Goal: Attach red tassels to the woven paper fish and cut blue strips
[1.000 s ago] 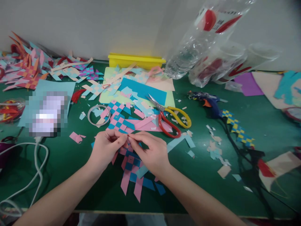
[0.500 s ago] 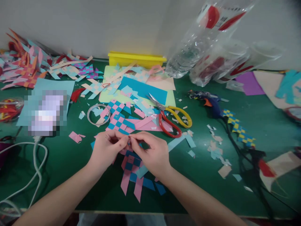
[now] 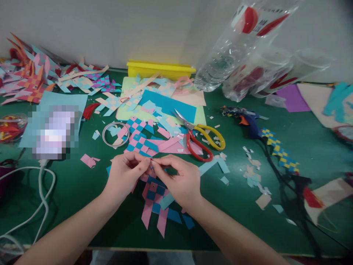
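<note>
My left hand (image 3: 125, 175) and my right hand (image 3: 179, 176) meet fingertip to fingertip, both pinched closed. Between the tips shows a tiny dark red bit, perhaps thread, too small to make out. Right below them lies a woven pink and blue paper fish (image 3: 156, 191), partly hidden by my fingers, its pink and blue strip ends pointing toward the table's front edge. Just beyond my hands is another woven pink and blue paper piece (image 3: 140, 141). Scissors (image 3: 190, 125) with one red and one yellow handle rest open to the right of it.
A roll of tape (image 3: 116, 134) lies left of centre. Beyond it are coloured paper sheets (image 3: 168, 105) and a yellow tray (image 3: 161, 70). A phone (image 3: 55, 130) with a white cable is at left. On the right are a blue glue gun (image 3: 249, 123), paper scraps and a plastic bottle (image 3: 220, 62).
My right hand has shifted very slightly, its fingertips still at the left hand's. Everything else lies as before.
</note>
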`<move>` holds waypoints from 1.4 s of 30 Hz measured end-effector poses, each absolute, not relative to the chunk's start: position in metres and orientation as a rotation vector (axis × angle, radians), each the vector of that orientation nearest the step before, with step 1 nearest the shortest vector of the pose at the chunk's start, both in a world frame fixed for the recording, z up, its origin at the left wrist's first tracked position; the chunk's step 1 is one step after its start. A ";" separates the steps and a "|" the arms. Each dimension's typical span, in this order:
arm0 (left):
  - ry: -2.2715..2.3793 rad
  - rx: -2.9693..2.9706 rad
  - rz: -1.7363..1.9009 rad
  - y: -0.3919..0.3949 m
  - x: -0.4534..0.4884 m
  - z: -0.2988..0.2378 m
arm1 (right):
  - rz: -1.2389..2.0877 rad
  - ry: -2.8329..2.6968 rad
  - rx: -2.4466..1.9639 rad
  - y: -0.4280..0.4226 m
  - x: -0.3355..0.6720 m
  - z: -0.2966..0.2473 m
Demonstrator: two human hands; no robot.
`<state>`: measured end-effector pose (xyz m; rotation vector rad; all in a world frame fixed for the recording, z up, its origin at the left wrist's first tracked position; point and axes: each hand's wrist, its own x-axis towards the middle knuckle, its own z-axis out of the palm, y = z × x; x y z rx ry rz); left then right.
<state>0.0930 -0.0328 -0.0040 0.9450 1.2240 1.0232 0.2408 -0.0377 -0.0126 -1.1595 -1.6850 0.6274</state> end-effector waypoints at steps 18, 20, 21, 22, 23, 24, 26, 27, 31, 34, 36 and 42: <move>1.495 1.548 1.043 -0.036 0.090 -0.010 | 0.600 -1.736 -1.214 -0.035 0.234 -0.023; 1.504 1.547 1.056 -0.035 0.088 -0.010 | 0.566 -1.744 -1.218 -0.034 0.232 -0.023; 1.510 1.544 1.064 -0.034 0.088 -0.011 | 0.550 -1.750 -1.219 -0.033 0.230 -0.023; 1.515 1.540 1.075 -0.033 0.087 -0.011 | 0.535 -1.756 -1.221 -0.032 0.228 -0.023; 1.515 1.535 1.088 -0.033 0.087 -0.011 | 0.524 -1.764 -1.223 -0.032 0.227 -0.023; 1.512 1.527 1.103 -0.032 0.086 -0.011 | 0.516 -1.770 -1.227 -0.031 0.225 -0.023; 1.501 1.507 1.131 -0.031 0.085 -0.011 | 0.506 -1.772 -1.239 -0.030 0.222 -0.023; 1.498 1.493 1.137 -0.030 0.084 -0.012 | 0.506 -1.771 -1.248 -0.030 0.220 -0.022; 1.492 1.413 1.132 -0.026 0.082 -0.014 | 0.498 -1.790 -1.293 -0.027 0.214 -0.021; 1.478 1.347 1.146 -0.023 0.080 -0.016 | 0.467 -1.833 -1.302 -0.023 0.210 -0.019; 1.476 1.322 1.154 -0.021 0.079 -0.017 | 0.452 -1.864 -1.300 -0.021 0.209 -0.020; 1.469 1.300 1.145 -0.020 0.079 -0.020 | 0.445 -1.882 -1.268 -0.018 0.212 -0.027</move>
